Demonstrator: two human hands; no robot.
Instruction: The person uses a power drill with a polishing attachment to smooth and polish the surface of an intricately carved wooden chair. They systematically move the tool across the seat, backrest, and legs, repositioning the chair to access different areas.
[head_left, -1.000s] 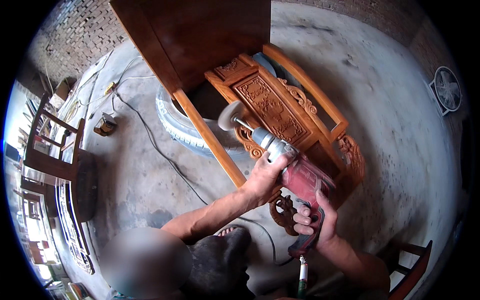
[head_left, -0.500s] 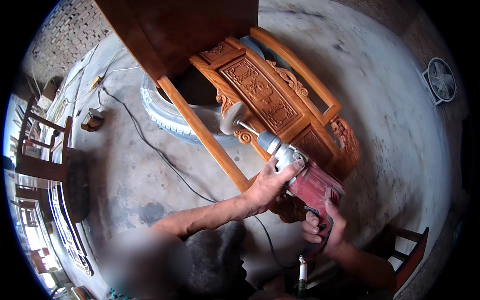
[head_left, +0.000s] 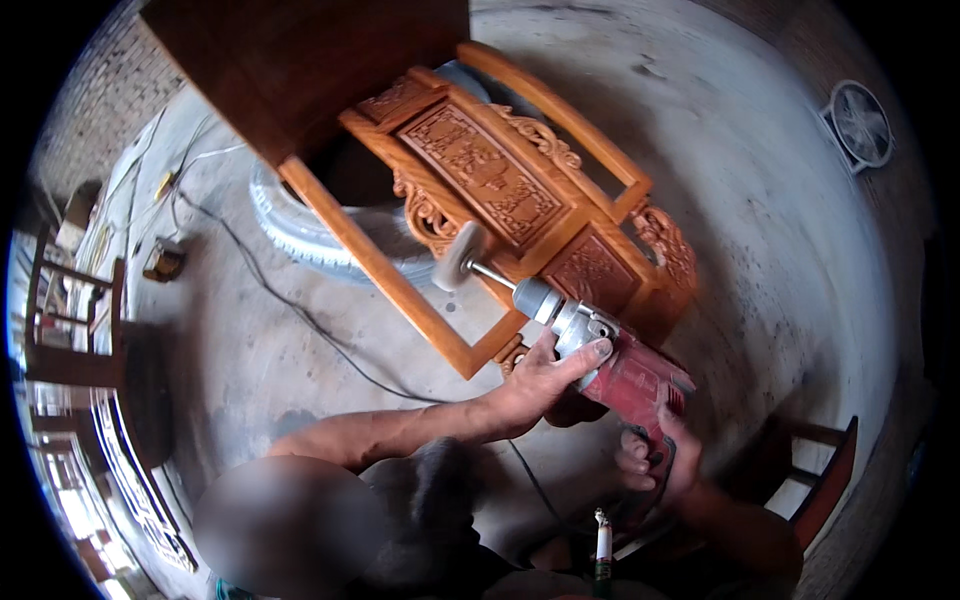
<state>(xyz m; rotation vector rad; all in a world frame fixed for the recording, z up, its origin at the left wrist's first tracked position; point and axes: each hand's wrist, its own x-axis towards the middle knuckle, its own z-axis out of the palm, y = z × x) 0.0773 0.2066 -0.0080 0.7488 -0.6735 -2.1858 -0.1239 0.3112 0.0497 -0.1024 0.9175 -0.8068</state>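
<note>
A red power drill [head_left: 640,383] with a silver front housing carries a pale, round buffing wheel [head_left: 459,256] on a thin shaft. My left hand [head_left: 553,377] wraps the front housing from the left, thumb on top. Round the rear handle, my right hand [head_left: 672,458] is closed; whether a finger presses the trigger is hidden. A wooden chair [head_left: 572,222] with carved panels lies tipped over. In the picture the wheel overlaps the lower left side of its backrest, by the scrollwork [head_left: 428,218]; contact cannot be made out.
Beneath the chair lies a tyre [head_left: 300,228]. A dark cord [head_left: 300,318] crosses the concrete floor. Other wooden chairs [head_left: 75,362] stand left, another wooden piece [head_left: 828,480] at lower right. A white fan [head_left: 860,126] sits far right. A cigarette [head_left: 603,540] shows low in front.
The whole view has shifted, so the chair and floor sit further left and up. Against the chair, the drill and its wheel have come slightly right and nearer to me. Both hands keep their hold.
</note>
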